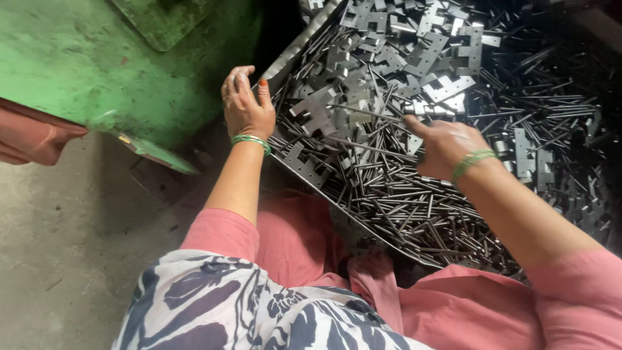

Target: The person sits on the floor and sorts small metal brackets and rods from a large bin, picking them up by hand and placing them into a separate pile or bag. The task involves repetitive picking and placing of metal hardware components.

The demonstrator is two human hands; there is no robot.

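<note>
Your left hand point(247, 107): fingers curled over tray rim point(295, 48), gripping sheet-metal edge. Your right hand point(447, 146): fingers loosely spread, resting on thin steel pins point(389, 194) near flat notched plates point(389, 58).

We see a shallow grey metal tray point(295, 48) tilted across our lap, heaped with thin steel pins point(389, 194) lying crisscross, flat notched metal plates point(389, 58) piled toward its far end, bare grey concrete floor point(71, 246) at our left
</note>
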